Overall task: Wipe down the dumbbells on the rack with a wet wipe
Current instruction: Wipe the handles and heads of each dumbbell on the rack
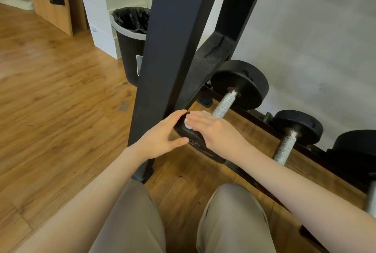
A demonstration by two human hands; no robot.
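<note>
White wipe (188, 121) mostly hidden under flat right hand (213, 128); left hand (160, 134) spread against dumbbell (193, 136).

Both hands (179, 130) press a wet wipe (188, 123) (white) on a dumbbell (223, 106).

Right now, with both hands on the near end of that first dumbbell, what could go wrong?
1. The round black dumbbell lies on the dark metal rack rail; pushing on its near weight could roll it toward the knees.
2. The left hand sits beside the thick black rack post, so fingers may get pinched there.
3. The small white wet wipe is mostly hidden under the right hand and could slip out.
</note>
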